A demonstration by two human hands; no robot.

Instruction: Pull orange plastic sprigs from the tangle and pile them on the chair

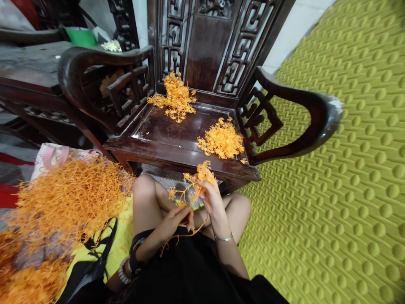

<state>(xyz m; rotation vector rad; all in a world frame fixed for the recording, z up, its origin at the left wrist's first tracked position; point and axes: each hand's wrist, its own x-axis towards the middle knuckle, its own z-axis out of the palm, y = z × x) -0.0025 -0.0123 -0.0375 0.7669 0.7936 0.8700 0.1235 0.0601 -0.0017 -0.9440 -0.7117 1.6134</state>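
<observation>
In front of my lap, my right hand (211,196) is raised, its fingers closed around a bunch of orange plastic-looking sprigs (205,171). My left hand (181,216) is lower and to the left, pinching a thin branched orange stem (182,196) with small frilled heads. A long bare end of stem (190,234) trails below the hands over my black clothing. Just beyond the hands, a pile of loose orange frilled heads (223,139) lies at the seat's front right. Farther back on the seat rests a heap of branched orange sprigs (175,97).
The carved dark wooden armchair (177,141) stands before me. On my left, a large tangle of orange stems (69,198) covers part of a white bag with pink handles (52,156). Black straps (104,245) lie near my left knee. A yellow-green textured surface (332,202) fills the right side.
</observation>
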